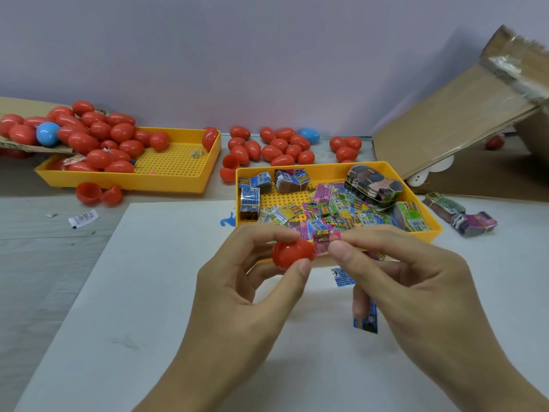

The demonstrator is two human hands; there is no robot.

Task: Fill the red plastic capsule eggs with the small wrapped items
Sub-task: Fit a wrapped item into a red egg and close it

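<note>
My left hand point(237, 281) grips a red plastic capsule egg half point(292, 252) above the counter; my right hand point(416, 281), at three o'clock, pinches a small pink wrapped item point(322, 243) at its mouth. I'd fold the item narrow, then press it squarely in.

We've got the left hand point(237, 281) pinching a red capsule half point(292, 252) while the right hand point(416, 281) pushes a pink wrapped item point(322, 243) against its open side. Behind them sits a yellow tray point(326, 171) of wrappers, with red eggs point(276, 147) piled beyond it.
</note>
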